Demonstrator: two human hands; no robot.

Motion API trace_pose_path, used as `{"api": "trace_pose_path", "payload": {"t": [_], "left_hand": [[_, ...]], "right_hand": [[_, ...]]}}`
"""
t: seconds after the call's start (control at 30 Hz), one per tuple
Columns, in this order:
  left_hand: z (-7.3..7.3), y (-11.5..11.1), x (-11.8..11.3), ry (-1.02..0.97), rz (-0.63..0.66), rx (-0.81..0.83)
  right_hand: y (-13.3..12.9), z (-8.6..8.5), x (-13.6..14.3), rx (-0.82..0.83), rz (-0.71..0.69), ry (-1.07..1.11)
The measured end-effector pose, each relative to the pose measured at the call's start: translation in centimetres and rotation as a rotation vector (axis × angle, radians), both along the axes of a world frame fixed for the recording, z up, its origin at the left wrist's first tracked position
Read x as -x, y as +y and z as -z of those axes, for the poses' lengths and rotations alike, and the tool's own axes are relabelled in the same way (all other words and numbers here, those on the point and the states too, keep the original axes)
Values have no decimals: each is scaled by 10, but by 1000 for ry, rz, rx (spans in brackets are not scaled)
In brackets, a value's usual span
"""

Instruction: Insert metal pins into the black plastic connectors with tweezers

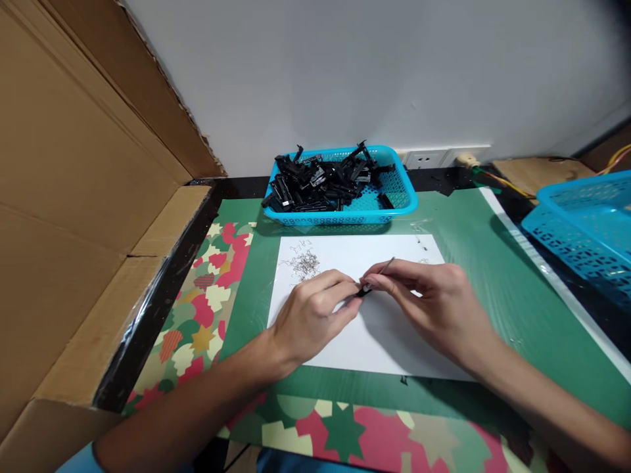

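Over the white sheet (335, 348), my left hand (315, 309) is closed on a small black plastic part (363, 291), mostly hidden by the fingers. My right hand (434, 299) pinches at that part's right end. A thin metal piece (388, 265) sticks up from the right fingertips; its lower end is hidden, and I cannot tell its kind. Left of the hands lies a pile of tiny thin wire pieces (305, 264) on the sheet. A few small dark bits (422, 244) lie near the sheet's upper right corner.
A blue basket (340, 219) of black plastic parts (320, 180) stands at the back by the wall. Another blue basket (582, 230) is at the right. Cardboard (73, 197) walls the left side. A plug (467, 161) sits in the wall socket (426, 159). A small dark piece (404, 380) lies below the sheet.
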State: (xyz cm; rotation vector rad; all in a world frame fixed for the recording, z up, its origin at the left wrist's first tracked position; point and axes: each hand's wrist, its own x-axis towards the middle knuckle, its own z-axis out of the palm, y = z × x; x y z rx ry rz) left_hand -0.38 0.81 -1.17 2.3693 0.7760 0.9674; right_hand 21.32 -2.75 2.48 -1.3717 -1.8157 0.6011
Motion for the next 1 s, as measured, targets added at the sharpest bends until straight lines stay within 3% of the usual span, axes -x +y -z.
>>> {"api": "trace_pose_path", "payload": {"t": [0.37, 0.63, 0.77, 0.9, 1.0], "left_hand": [[-3, -2, 0, -10, -11, 66], [-2, 2, 2, -40, -9, 154], [-4, 3, -2, -89, -39, 185], [-6, 2, -5, -106, -104, 178], [-6, 1, -5, -117, -140, 236]], "right_hand": [[-4, 8, -1, -145, 6, -46], [-5, 12, 1, -134, 34, -45], [-2, 3, -1, -81, 70, 82], [10, -10, -29, -191, 255, 216], [24, -10, -70, -218, 336, 114]]}}
